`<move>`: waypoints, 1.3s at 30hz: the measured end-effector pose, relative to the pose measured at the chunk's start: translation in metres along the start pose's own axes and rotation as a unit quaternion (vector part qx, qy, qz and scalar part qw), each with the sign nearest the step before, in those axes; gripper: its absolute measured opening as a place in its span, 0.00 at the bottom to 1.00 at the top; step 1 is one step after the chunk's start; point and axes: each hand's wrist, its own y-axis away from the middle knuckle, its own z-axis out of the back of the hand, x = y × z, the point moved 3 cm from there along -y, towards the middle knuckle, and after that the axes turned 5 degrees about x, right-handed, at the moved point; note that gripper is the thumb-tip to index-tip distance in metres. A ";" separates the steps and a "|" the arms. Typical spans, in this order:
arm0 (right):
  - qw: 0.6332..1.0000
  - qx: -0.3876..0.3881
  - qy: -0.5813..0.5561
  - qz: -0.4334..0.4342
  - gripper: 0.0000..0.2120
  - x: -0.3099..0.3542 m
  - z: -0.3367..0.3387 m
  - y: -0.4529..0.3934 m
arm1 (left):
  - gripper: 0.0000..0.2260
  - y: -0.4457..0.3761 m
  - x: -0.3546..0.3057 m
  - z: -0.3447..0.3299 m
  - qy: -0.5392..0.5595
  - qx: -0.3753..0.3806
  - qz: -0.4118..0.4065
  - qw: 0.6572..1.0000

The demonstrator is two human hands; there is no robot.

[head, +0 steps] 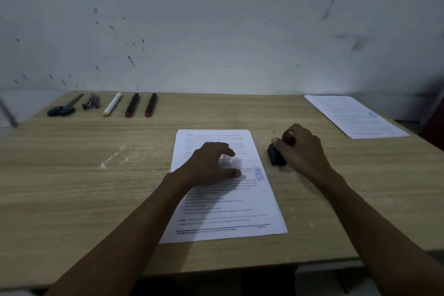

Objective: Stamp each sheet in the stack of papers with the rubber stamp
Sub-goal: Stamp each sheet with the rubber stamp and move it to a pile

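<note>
One rubber stamp (280, 151) in the right hand (301, 149), seemingly upright, handle up

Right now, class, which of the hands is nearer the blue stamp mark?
Left. The left hand rests on the sheet beside the blue stamp mark; the right hand is off the paper.

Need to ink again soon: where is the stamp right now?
Head view: the rubber stamp is in the right hand, on the table just right of the paper stack.
</note>
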 end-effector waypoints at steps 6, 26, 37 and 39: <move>1.000 -0.001 0.012 -0.021 0.10 -0.017 0.009 -0.015 | 0.21 -0.008 -0.006 0.002 0.027 -0.030 -0.008 0.999; 0.999 0.031 0.008 -0.022 0.21 -0.004 -0.021 -0.019 | 0.17 -0.006 0.020 0.010 0.045 -0.071 -0.014 0.996; 0.997 0.015 0.051 -0.053 0.16 -0.002 -0.014 0.037 | 0.20 0.018 0.032 0.019 0.032 -0.114 0.008 0.993; 0.995 0.036 0.075 -0.049 0.14 -0.002 -0.020 0.049 | 0.25 0.025 0.039 0.018 0.018 -0.132 0.040 0.990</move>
